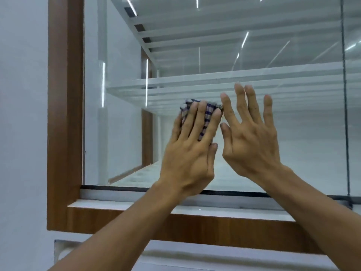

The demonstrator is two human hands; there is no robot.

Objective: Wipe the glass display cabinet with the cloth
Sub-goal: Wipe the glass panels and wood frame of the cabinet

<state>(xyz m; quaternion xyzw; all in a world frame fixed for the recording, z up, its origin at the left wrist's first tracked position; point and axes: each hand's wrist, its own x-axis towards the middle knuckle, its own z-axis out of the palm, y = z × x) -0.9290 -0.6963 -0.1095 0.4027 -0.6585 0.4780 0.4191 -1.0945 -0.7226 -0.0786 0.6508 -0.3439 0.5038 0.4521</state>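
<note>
Both hands are up at the front glass (117, 133) of the display cabinet (195, 225). The left hand (190, 153) lies flat with straight, spread fingers and presses the checked cloth (208, 114) on the glass; it does not pinch it. The right hand (252, 141) is wide and holds nothing. Its fingers are stretched toward the glass, and its first finger comes just beside the edge of the cloth, perhaps touching it.

The cloth is well inside the wooden frame (65, 114), far from the left post and well above the bottom rail, and it is crumpled small under the fingers.

To wipe well, I think the cloth should be spread wider under the palm, so that more of it meets the glass. The strokes should overlap and run up to the frame, into the corners where the dirt stays. The bare right hand can leave prints, so it is better on the frame than on the glass.

Inside the cabinet, beyond the frame, there is a glass shelf (175, 89) level with the fingertips. Bright lines on the glass look like reflected lamps.
</note>
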